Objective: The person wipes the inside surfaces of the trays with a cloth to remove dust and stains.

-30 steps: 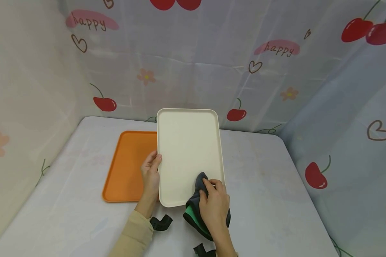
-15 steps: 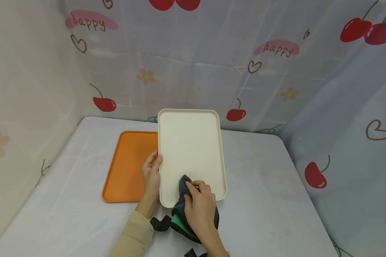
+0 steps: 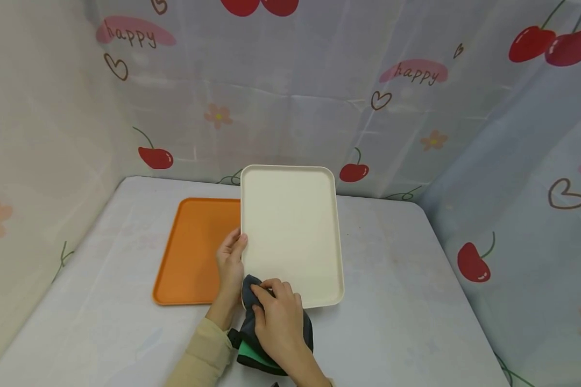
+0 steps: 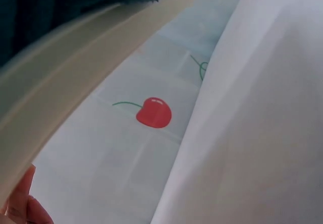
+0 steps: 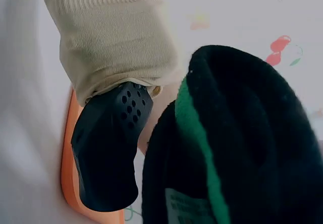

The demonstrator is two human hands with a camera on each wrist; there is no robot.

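Note:
A cream tray (image 3: 290, 231) is held up and tilted in the head view, its left edge gripped by my left hand (image 3: 231, 266). My right hand (image 3: 281, 320) pinches a dark cloth (image 3: 250, 293) with green on its underside against the tray's lower left corner. In the left wrist view the tray's rim (image 4: 75, 67) crosses diagonally, with the cloth (image 4: 91, 2) above it and the left fingertips (image 4: 22, 204) at the lower left. Folds of the cloth (image 5: 252, 133) fill much of the right wrist view, where the right fingers are hidden.
An orange tray (image 3: 189, 258) lies on the white table (image 3: 397, 301), partly behind the cream tray. A cherry-print curtain (image 3: 290, 70) stands behind. A black wrist device (image 5: 108, 148) sits at the left sleeve (image 5: 116, 42).
My right hand has moved left with the cloth, along the cream tray's lower edge to its left corner. The left hand and the tray have shifted very slightly right.

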